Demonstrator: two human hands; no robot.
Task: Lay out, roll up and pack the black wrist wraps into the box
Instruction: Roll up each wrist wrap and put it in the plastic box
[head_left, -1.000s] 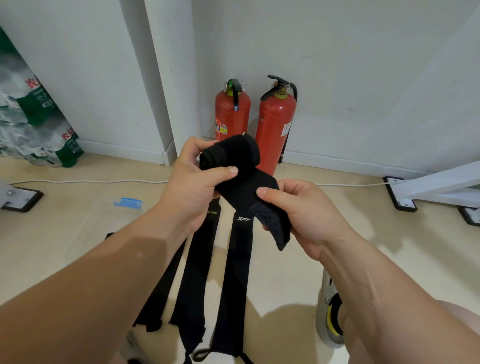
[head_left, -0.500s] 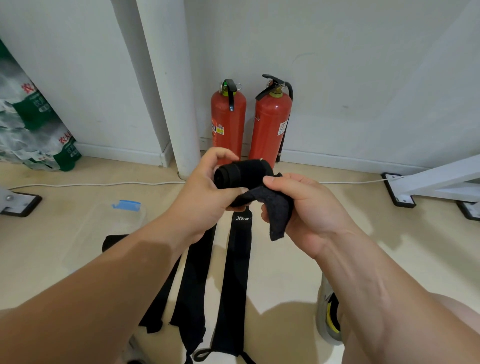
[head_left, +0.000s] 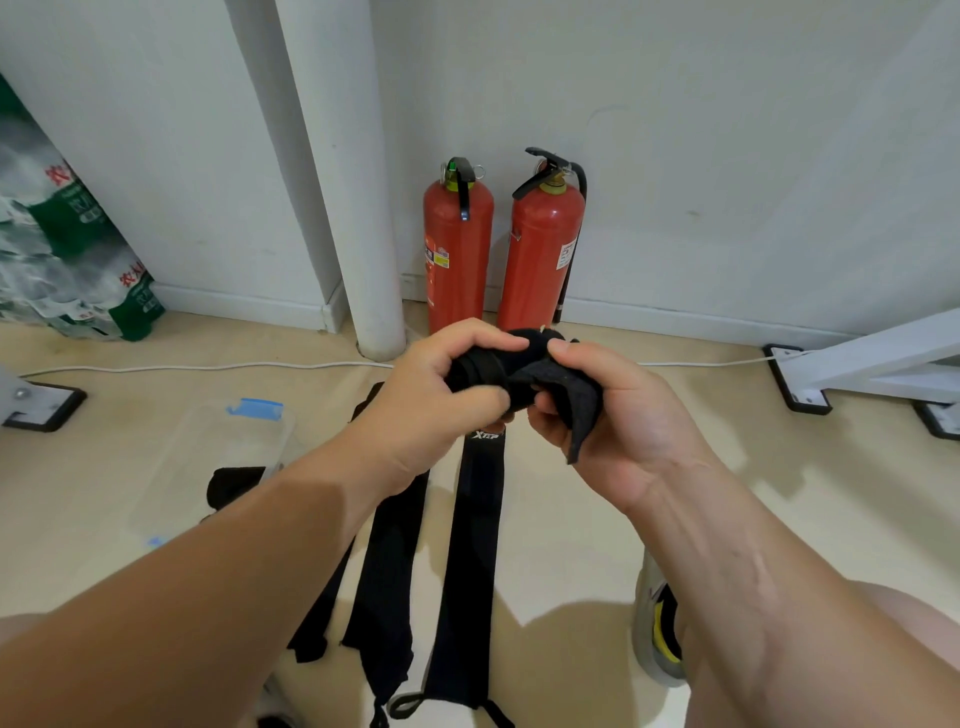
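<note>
While left hand (head_left: 436, 400) grips rolled black wrist wrap (head_left: 519, 371), raised right of clear plastic box (head_left: 208, 467), right hand (head_left: 618, 421) pinches loose tail. Flat wraps (head_left: 470, 545) lie on floor right of box.

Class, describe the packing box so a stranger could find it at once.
From the white pillar, look down and left along the floor. The box lies there, left of the flat black wraps. Unlike them, it is see-through with a blue clip.
</note>
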